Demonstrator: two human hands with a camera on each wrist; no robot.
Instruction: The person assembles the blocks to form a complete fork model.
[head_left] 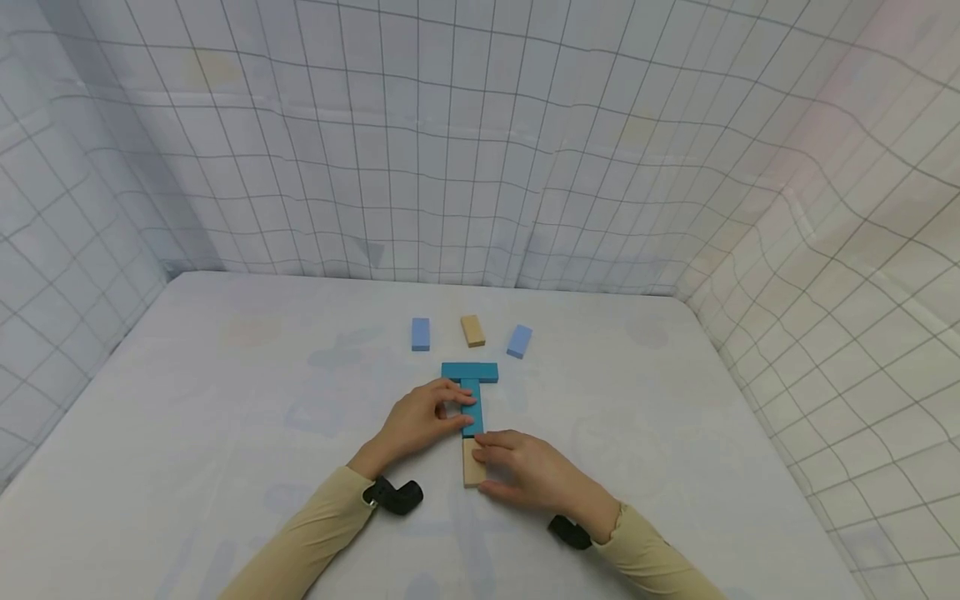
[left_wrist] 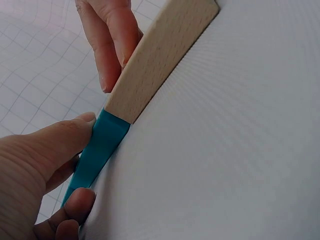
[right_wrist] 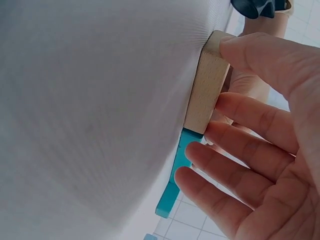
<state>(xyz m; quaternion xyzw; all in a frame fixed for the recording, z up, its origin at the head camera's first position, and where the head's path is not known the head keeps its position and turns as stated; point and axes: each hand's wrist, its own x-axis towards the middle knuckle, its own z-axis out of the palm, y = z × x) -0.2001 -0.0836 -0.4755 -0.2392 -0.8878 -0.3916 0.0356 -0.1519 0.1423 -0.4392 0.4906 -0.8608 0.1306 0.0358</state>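
A long teal block lies lengthwise on the white cloth, its far end at the middle of a crosswise teal block. A pale wooden block continues the line, its far end against the teal one. My left hand comes from the left and holds the lengthwise teal block, thumb toward its near end and curved fingers farther up. My right hand rests at the right of the wooden block. In the right wrist view, the thumb overlaps the block's near end while the fingers extend loosely spread along it.
Beyond the teal pieces lie a light blue block, a smaller wooden block and another light blue block. White cloth covers the table. Grid-patterned curtains stand behind and at both sides.
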